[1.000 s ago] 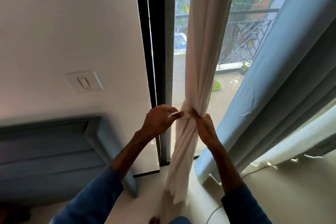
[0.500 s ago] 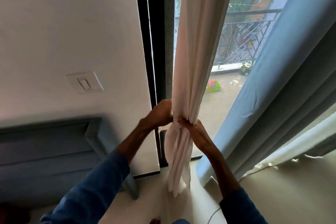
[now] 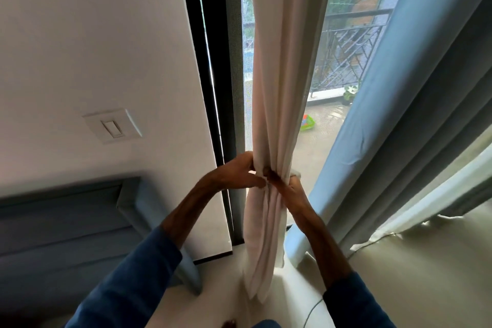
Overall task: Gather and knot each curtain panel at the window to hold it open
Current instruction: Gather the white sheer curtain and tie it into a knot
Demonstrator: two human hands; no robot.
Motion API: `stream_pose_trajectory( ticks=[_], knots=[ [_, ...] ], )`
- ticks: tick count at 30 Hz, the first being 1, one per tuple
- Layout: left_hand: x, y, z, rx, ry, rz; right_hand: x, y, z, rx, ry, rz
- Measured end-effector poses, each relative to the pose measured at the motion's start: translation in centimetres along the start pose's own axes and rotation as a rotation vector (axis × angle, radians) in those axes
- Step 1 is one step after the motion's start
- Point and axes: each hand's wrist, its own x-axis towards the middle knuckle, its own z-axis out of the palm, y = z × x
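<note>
Closing in since a second ago, the left hand (image 3: 234, 173) is gripping the gathered white curtain panel (image 3: 279, 74) at mid-frame, while the right hand (image 3: 286, 186) is pinching the same bunched waist. Soft pleated folds are hanging loose below, between the dark window frame (image 3: 210, 88) at left and the smooth blue curtain (image 3: 399, 114) at right.

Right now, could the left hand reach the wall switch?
Probably yes: nothing stands between the left hand and the wall switch, but it would first have to let go of the white curtain it grips.
</note>
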Motion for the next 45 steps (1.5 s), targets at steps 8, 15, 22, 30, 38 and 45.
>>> stream_pose_trajectory(
  ticks=[8,15,22,30,38,45],
  knots=[
    [0.4,1.0,4.3,-0.141,0.457,-0.024,0.0,0.6,0.4,0.233,0.043,0.044],
    [0.6,0.9,2.2,-0.175,0.503,-0.07,0.1,-0.3,-2.5,0.46,0.069,-0.043],
    [2.8,1.6,1.5,0.127,0.576,-0.348,-0.9,0.8,-0.5,0.187,0.172,-0.283],
    [3.6,2.3,1.5,0.205,0.446,-0.366,-1.1,1.1,1.5,-0.023,0.043,-0.361],
    [2.8,1.8,0.7,0.165,0.328,-0.304,-1.3,0.8,3.5,-0.053,-0.024,-0.314],
    [1.9,-0.1,-0.6,0.29,0.296,-0.094,-0.9,2.3,1.7,-0.551,-0.239,-0.41]
  ],
)
